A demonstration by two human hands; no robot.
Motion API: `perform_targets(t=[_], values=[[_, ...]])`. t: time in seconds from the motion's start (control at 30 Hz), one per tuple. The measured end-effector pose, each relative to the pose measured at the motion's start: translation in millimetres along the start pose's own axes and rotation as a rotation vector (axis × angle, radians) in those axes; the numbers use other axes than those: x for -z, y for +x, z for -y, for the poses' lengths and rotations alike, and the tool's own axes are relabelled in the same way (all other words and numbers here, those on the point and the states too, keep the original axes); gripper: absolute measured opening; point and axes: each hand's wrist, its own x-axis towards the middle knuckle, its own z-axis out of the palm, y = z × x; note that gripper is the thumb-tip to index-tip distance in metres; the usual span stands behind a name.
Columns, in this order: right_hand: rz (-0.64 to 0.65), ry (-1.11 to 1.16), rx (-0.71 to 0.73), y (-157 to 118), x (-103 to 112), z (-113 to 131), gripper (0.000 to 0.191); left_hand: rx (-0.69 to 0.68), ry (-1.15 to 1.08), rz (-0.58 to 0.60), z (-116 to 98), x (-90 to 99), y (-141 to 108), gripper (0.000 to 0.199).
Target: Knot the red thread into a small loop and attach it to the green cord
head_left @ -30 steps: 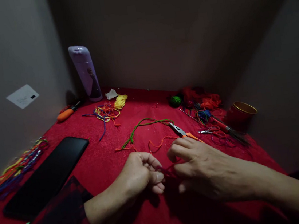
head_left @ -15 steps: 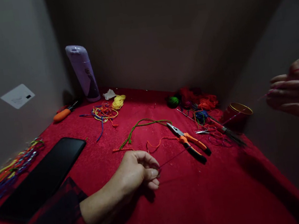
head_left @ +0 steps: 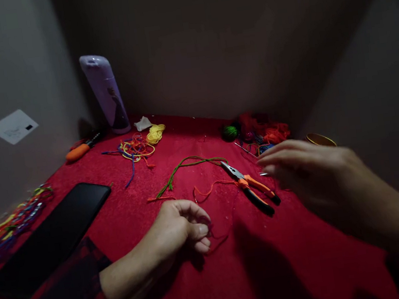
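Left hand (head_left: 185,229) rests low over the red-covered bench (head_left: 210,290), thumb and index closed in a pinch on a thin dark reddish thread (head_left: 227,237), other fingers curled under. Thread droops out of that pinch to the right in a loose curve, then runs up toward the pliers (head_left: 260,204); it gets too faint to follow beyond there. Right hand (head_left: 308,167) hangs over the bench's right side, blurred, fingers stretched long and close together, pointing left; thumb side unclear, so I can't tell whether it grips anything. Scissor tips (head_left: 263,174) poke out just by its fingertips. Between the hands and farther back: green cord (head_left: 169,182) and a bright orange-red thread (head_left: 209,195). Labels: white card (head_left: 13,127) on the left wall, faint print plus a dark square, too small to read; purple bottle (head_left: 103,91) bears a printed figure. Black phone (head_left: 49,238) lies left of the left hand.
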Motion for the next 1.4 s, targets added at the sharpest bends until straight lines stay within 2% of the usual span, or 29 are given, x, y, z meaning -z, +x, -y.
perform_targets(t=[0.1,0.17,0.23,0.3,0.4,0.43,0.57,0.67,0.83,1.07,1.23,1.4], values=[[0.243,0.406,-0.263,-17,-31,34,0.033,-0.008,-0.004,0.009,-1,0.2,0,0.010],[0.429,0.620,-0.409,-28,-57,39,0.047,-0.023,-0.008,0.019,-1,0.7,0,0.011],[0.506,0.783,-0.511,-35,-79,35,0.056,-0.033,-0.010,0.018,-3,1.1,0,0.012],[0.480,0.799,-0.522,-37,-91,28,0.048,-0.029,-0.012,0.007,-4,1.0,-1,0.012],[0.413,0.662,-0.431,-36,-94,21,0.015,-0.019,-0.003,-0.004,-6,-0.1,-1,0.011],[0.403,0.631,-0.400,-36,-93,20,0.011,-0.019,0.000,-0.004,-6,-0.4,0,0.010],[0.386,0.657,-0.333,-36,-93,18,0.016,-0.008,0.009,-0.010,-4,-0.8,1,0.010],[0.362,0.717,-0.347,-38,-96,15,0.018,-0.001,0.005,0.006,-3,-0.3,1,0.010],[0.360,0.844,-0.437,-39,-100,12,0.019,-0.002,-0.029,0.067,-1,0.7,2,0.012],[0.351,1.179,-0.552,-36,-103,14,0.020,-0.023,-0.079,0.177,5,3.6,6,0.012],[0.350,1.314,-0.631,-34,-106,11,0.025,-0.054,-0.098,0.192,6,3.9,7,0.014],[0.349,1.357,-0.700,-32,-105,10,0.026,-0.047,-0.096,0.171,4,2.3,6,0.014]])
